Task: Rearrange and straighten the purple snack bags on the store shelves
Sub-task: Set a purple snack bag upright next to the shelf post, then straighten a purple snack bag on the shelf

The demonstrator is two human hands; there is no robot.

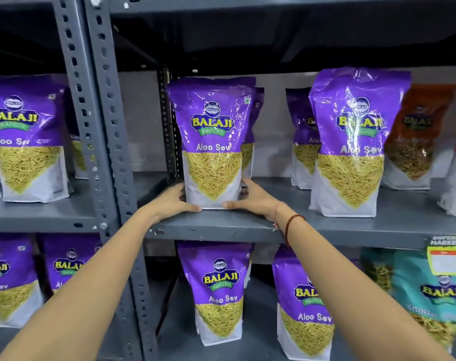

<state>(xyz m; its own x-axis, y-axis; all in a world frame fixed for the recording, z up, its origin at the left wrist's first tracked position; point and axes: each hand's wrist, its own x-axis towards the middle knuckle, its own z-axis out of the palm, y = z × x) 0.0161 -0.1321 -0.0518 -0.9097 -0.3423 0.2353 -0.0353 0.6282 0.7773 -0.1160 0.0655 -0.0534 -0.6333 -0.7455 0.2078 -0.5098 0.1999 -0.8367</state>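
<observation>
Open shelf surface is available between the centre purple bag and the right purple bag. Leftward passage is blocked by the perforated steel upright. Rearward reach is obstructed by further bags behind.

Grey metal shelving, perforated slotted uprights at left, pale wall behind, dim shadow under the upper shelf

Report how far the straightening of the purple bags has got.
Done: the purple Aloo Sev bag on the lower shelf stands upright, facing front. In hand: left hand and right hand grip the base of the purple bag at the grey metal shelf edge. Left: the crinkled purple bag to its right leans slightly.
</observation>
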